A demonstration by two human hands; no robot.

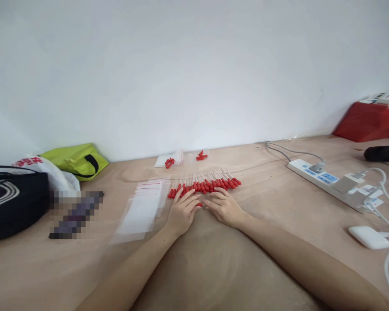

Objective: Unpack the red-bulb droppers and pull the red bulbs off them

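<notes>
A row of thin pale sticks with red bulb-shaped tips [210, 185] lies fanned side by side on the table, red ends toward me. My left hand [183, 211] rests at the left part of the row, its fingers stretched out and touching or close to the red tips. My right hand [225, 208] mirrors it farther right, fingers extended beside the tips. Between the two hands, by my left fingertips, one red tip [199, 204] sits apart from the row; whether it is touched, I cannot tell. Left of the row lie overlapping clear zip bags [141, 209] with red seal lines.
Behind the row are two small groups of red pieces [169, 163] on or in clear bags. A power strip [324, 179] with chargers and cables, plus a white case [369, 237], lies right. Black bag [19, 207], green bag [74, 157] and a blurred-out object [76, 216] lie left.
</notes>
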